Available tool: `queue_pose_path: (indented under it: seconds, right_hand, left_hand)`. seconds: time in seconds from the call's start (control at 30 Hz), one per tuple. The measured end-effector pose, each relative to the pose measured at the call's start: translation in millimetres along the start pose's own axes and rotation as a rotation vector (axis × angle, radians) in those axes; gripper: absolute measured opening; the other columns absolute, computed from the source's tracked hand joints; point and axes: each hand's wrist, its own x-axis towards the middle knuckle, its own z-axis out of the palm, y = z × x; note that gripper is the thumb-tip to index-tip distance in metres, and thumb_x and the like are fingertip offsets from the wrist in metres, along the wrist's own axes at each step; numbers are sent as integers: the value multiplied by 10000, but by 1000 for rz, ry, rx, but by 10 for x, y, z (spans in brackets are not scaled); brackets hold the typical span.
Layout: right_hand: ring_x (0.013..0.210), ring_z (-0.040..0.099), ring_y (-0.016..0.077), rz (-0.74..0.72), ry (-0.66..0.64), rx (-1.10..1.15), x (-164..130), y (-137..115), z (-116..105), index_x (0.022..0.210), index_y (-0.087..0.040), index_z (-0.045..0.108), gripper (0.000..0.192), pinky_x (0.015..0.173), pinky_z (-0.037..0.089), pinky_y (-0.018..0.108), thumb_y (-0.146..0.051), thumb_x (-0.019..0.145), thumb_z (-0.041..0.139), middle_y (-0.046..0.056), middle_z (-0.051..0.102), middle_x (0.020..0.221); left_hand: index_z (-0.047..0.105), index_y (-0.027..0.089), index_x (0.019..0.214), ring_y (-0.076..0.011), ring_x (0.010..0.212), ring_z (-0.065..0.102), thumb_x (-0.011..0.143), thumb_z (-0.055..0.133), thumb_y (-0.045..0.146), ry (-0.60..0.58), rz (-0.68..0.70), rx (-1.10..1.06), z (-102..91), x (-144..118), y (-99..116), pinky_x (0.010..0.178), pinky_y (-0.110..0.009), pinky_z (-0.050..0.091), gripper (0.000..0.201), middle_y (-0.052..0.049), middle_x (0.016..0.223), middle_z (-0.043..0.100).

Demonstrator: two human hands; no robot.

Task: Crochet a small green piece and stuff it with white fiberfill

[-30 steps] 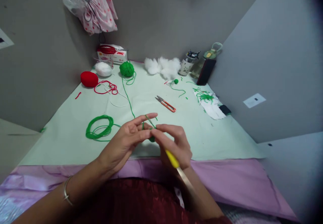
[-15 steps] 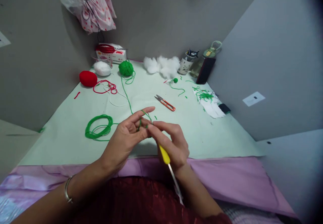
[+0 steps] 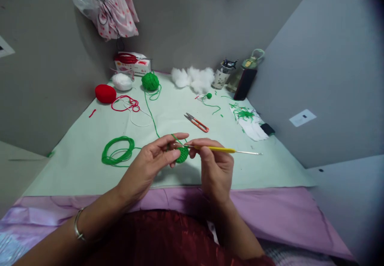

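My left hand (image 3: 159, 154) pinches a small round green crochet piece (image 3: 182, 155) between thumb and fingers, and green yarn runs over its raised index finger. In my right hand (image 3: 216, 164) is a crochet hook (image 3: 220, 149) with a yellow handle, held nearly level. One metal end of the hook meets the upper edge of the piece; the other sticks out to the right. From the left hand, a strand leads back to a green yarn ball (image 3: 150, 81). A loose coil of green yarn (image 3: 118, 150) lies left of my hands.
Orange thread snips (image 3: 197, 122) lie beyond my hands. Red yarn (image 3: 105, 93), white yarn (image 3: 122, 82) and white stuffing (image 3: 192, 79) sit toward the back. At right are green scraps on white paper (image 3: 253, 129), a black phone (image 3: 245, 84) and a pen cup (image 3: 221, 76).
My right hand has turned the hook from slanting toward my body to nearly level. The green piece, largely hidden before, now shows between my hands.
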Motion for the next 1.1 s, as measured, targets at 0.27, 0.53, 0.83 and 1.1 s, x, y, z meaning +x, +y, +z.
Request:
queue_pose_path:
  seconds: [0.27, 0.53, 0.83, 1.1]
  right_hand:
    - [670, 688, 136, 106, 7, 190, 61, -12, -20, 957, -218, 731, 192, 649, 587, 283, -335, 1035, 600, 37, 798, 852]
    - [745, 723, 141, -73, -44, -119, -7, -87, -70, 1039, -226, 736, 213, 702, 616, 310, -227, 1066, 525, 41, 787, 952]
    - [1043, 748, 227, -712, -148, -827, -154, 65, -54, 1326, -261, 685, 404, 812, 650, 361, -85, 965, 644, 105, 776, 1155]
    - [772, 689, 186, -285, 23, -283, -63, -52, -50, 1084, -267, 767, 227, 674, 593, 368, -182, 1031, 563, 44, 755, 908]
  left_hand:
    - [810, 357, 1178, -141, 910, 543, 891, 801, 298, 31, 6, 54, -55, -13, 23, 770, -229, 444, 293, 0, 954, 639]
    - [810, 347, 1178, -154, 873, 558, 883, 807, 282, 86, 76, 205, -87, -17, 28, 802, -257, 439, 302, 9, 891, 634]
    - [798, 307, 1214, -119, 791, 553, 826, 841, 200, 192, 135, 132, 49, -39, 15, 777, -212, 469, 405, 22, 849, 644]
    - [817, 267, 1182, -28, 534, 175, 823, 855, 220, 58, -131, -231, -61, 38, 43, 432, -135, 169, 364, 32, 798, 545]
